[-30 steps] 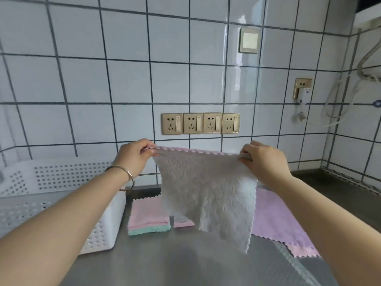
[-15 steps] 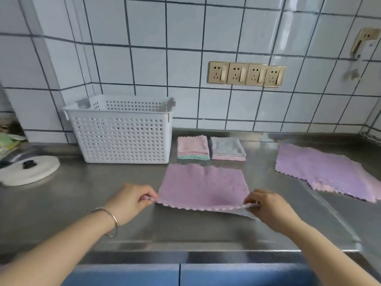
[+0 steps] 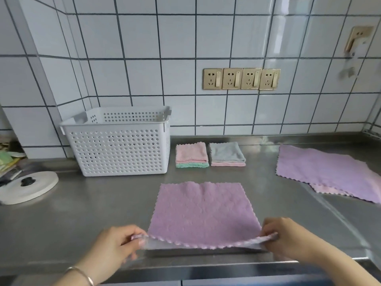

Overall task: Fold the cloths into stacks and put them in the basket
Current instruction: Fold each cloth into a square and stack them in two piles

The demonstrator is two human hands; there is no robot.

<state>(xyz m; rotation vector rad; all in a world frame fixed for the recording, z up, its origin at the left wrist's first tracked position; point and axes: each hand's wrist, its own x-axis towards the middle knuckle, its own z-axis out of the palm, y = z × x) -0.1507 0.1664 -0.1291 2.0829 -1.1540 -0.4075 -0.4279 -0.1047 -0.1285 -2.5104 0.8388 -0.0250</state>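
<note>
Hands: two, the left hand (image 3: 115,246) and the right hand (image 3: 288,238)
Baskets: one white basket (image 3: 121,149)
Folded stacks: two, the pink-topped stack (image 3: 191,154) and the grey-topped stack (image 3: 226,154)
Spread cloths: one purple cloth (image 3: 204,213) in front; at least two in the loose pile (image 3: 329,172) at right
Wall sockets: four in the socket row (image 3: 241,78), one single socket (image 3: 358,38)
Round lids: one white lid (image 3: 28,187)
Bracelets: one bracelet (image 3: 82,274)

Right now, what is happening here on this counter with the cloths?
A person is folding cloths. The left hand and right hand each pinch a near corner of a purple cloth spread flat on the steel counter. Two folded stacks sit beside the white basket, not in it yet. More unfolded cloths lie at the right.
</note>
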